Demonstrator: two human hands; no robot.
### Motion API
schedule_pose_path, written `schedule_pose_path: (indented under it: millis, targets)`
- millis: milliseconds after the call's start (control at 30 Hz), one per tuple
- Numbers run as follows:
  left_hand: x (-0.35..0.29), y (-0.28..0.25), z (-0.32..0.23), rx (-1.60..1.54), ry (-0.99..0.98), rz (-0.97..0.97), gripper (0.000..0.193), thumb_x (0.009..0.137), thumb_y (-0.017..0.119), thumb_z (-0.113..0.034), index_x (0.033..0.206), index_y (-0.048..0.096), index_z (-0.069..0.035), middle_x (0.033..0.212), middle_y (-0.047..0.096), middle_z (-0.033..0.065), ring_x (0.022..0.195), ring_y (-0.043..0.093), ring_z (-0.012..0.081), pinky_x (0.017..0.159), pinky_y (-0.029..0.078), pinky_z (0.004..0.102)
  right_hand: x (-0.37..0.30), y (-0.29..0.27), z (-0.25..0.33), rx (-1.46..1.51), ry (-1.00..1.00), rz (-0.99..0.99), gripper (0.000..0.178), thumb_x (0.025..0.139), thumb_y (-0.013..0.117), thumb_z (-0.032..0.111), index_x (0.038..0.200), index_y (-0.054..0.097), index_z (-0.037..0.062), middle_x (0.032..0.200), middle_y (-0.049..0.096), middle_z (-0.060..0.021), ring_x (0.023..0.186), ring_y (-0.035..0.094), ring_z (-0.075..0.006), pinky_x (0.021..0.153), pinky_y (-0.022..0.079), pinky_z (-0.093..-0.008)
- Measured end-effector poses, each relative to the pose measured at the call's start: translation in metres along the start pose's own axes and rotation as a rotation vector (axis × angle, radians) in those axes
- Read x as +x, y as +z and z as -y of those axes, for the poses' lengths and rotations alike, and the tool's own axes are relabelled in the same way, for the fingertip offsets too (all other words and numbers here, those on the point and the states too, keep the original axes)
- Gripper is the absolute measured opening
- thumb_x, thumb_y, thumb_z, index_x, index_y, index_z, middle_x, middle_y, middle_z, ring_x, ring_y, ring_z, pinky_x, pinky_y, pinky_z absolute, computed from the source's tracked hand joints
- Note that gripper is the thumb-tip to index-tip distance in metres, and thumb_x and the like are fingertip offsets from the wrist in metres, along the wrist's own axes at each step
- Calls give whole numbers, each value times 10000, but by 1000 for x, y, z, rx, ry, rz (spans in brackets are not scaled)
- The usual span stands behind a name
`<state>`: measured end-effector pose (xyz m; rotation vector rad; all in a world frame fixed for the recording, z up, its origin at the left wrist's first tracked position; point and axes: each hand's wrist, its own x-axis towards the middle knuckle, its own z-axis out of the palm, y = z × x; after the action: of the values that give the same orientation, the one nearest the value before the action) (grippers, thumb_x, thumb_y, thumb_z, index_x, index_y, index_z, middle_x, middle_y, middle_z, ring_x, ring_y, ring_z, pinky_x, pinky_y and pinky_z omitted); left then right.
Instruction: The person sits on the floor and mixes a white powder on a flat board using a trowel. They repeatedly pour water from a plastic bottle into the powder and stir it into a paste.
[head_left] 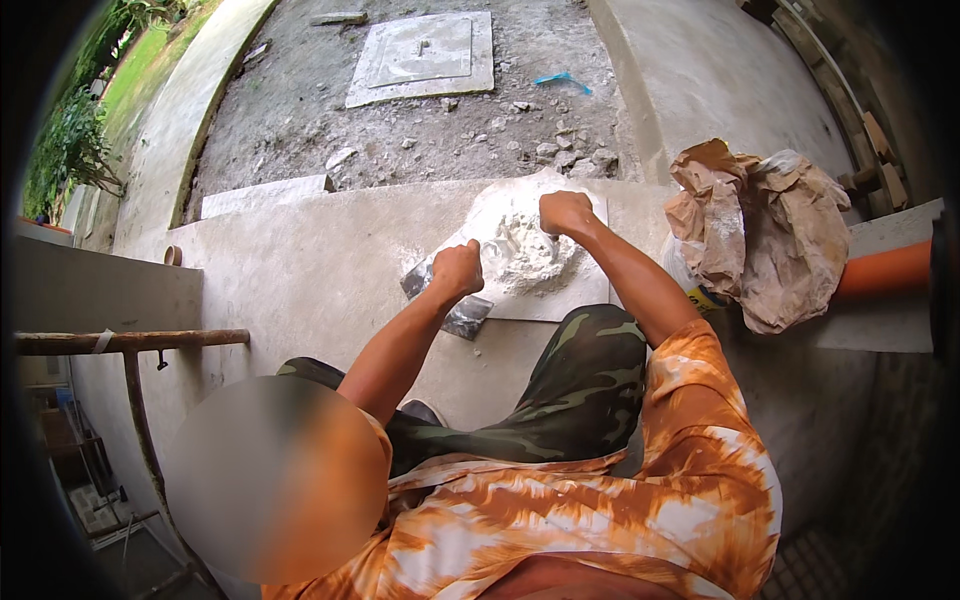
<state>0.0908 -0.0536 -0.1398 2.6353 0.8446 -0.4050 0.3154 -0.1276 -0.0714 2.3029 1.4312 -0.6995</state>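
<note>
White powder (530,255) lies in a lumpy heap on a pale flat board (592,290), spilling onto the concrete around it. At the heap's left side my left hand (458,268) is closed in a fist; what it holds is hidden. A shiny grey, sheet-like piece (466,318) shows on both sides of my left wrist, beneath it. Over the heap's upper right, my right hand (567,213) is also closed, knuckles up. The thing in its fingers, if any, cannot be made out against the powder.
A crumpled brown paper bag (765,230) stands at the right, near an orange pipe (885,272). Beyond the concrete ledge are rubble stones (575,155), a square concrete cover (425,50) and a blue scrap (563,82). Wooden poles (130,342) stand at left, beside a drop.
</note>
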Motion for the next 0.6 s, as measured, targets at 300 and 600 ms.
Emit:
schedule_pose_path:
  millis: [300, 600]
  targets:
    - [-38, -61, 29, -289, -69, -147, 599, 676, 792, -254, 1151, 525, -7, 804, 703, 214, 795, 702, 423, 726, 547, 495, -14, -22, 38, 16, -93, 12, 323, 769, 676, 81, 1074, 772, 36, 1074, 756, -198, 994, 744, -351, 783, 597, -466]
    - [-121, -151, 60, -520, -105, -416, 740, 673, 900, -279, 1244, 507, -21, 1010, 736, 239, 940, 739, 382, 832, 580, 429, 5, -22, 41, 119, -17, 164, 177, 815, 693, 99, 932, 782, 0, 805, 750, -168, 728, 746, -278, 638, 578, -425]
